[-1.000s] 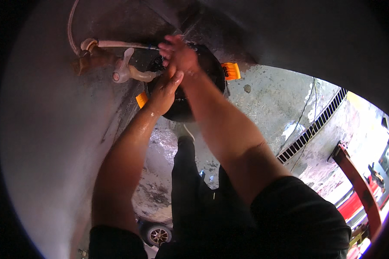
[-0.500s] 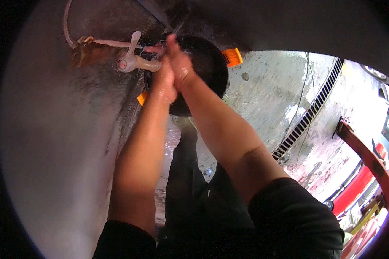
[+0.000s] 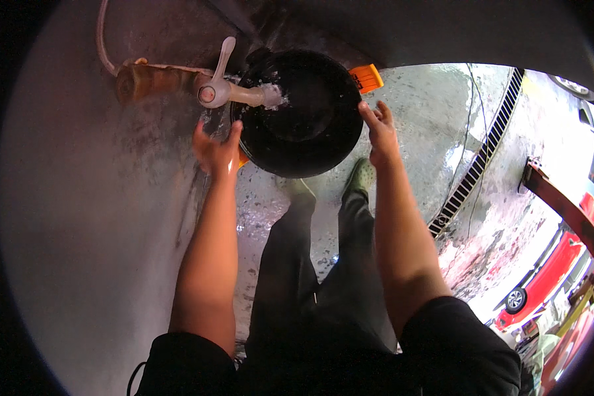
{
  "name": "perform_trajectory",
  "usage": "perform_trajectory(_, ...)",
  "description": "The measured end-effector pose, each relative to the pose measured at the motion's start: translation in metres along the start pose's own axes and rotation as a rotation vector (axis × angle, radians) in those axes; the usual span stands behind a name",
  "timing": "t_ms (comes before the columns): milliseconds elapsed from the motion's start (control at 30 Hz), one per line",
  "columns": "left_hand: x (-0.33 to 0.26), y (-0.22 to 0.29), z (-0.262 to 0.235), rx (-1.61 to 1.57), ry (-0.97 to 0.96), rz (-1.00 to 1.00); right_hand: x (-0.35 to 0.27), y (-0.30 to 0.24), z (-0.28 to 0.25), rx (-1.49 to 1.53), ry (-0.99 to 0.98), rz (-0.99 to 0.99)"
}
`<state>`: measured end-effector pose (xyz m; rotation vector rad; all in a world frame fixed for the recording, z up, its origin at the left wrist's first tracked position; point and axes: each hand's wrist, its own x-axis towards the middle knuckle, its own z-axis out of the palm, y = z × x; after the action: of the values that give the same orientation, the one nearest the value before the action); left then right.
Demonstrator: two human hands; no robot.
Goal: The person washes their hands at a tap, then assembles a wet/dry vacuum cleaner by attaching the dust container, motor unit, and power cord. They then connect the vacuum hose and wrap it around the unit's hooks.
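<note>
A black bucket (image 3: 310,142) stands on the wet floor under a white tap (image 3: 234,92) that pours water into it. An orange handle piece (image 3: 366,78) shows at the bucket's far right rim. My left hand (image 3: 216,150) is at the bucket's left side, fingers spread, close to the rim. My right hand (image 3: 379,131) is at the bucket's right rim, fingers apart; whether it touches the rim I cannot tell. Neither hand holds anything.
A grey wall (image 3: 79,218) fills the left, with a rusty pipe fitting (image 3: 148,79) feeding the tap. My legs and shoes (image 3: 360,178) stand just below the bucket. A long drain grate (image 3: 482,152) crosses the wet concrete at right, near a red car (image 3: 551,277).
Both hands were pressed together under the running tap over the bucket. Now they have parted and dropped to the bucket's left and right sides.
</note>
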<state>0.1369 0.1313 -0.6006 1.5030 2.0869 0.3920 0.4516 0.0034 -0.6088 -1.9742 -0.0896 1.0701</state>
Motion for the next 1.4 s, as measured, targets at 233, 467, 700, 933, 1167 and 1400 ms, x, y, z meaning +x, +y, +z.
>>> perform_trajectory(233,-0.078,-0.037,0.047,-0.888,-0.438,-0.684,0.09,-0.012,0.029,0.16,-0.287,-0.085)
perform_trajectory(467,-0.059,-0.049,0.054,-1.063,-0.38,-0.466,-0.005,-0.02,-0.021,-0.309,0.039,-0.382)
perform_trajectory(700,-0.018,-0.019,0.036,-1.054,-0.605,-0.487,-0.036,-0.13,-0.022,-0.336,0.082,-0.616)
perform_trajectory(933,-0.088,-0.053,-0.013,-0.733,-0.3,-0.505,-0.038,-0.097,-0.018,-0.398,-0.129,-0.808)
perform_trajectory(1167,-0.071,0.025,-0.022,-0.74,-0.361,-0.49,-0.049,-0.149,-0.048,-0.438,0.07,-0.751)
perform_trajectory(1400,-0.07,-0.006,-0.016,-0.654,-0.25,-0.584,-0.005,-0.139,-0.003,-0.538,-0.154,-0.663)
